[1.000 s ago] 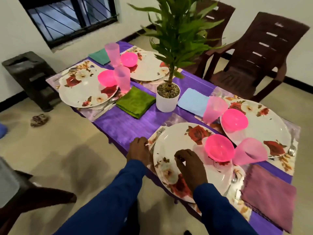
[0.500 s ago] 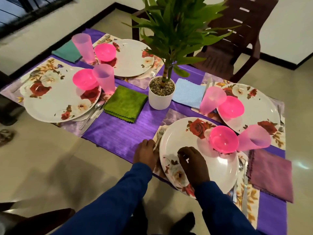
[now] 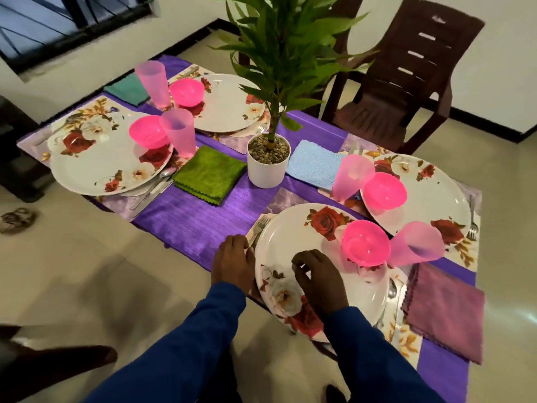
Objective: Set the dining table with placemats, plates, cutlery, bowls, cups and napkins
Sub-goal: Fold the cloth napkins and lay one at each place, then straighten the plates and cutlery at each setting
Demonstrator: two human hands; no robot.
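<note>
Fork (image 3: 259, 225) at the floral plate's (image 3: 293, 237) nine o'clock: I straighten it gently, left hand (image 3: 232, 261) grip curled there, right hand (image 3: 316, 276) loosely curled, holding nothing.

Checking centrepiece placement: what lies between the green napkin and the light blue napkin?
Head view: the white plant pot stands between green napkin and light blue napkin.

A home dining room: set table (image 3: 200, 222), plastic chair (image 3: 406, 82), potted plant (image 3: 268, 158).
</note>
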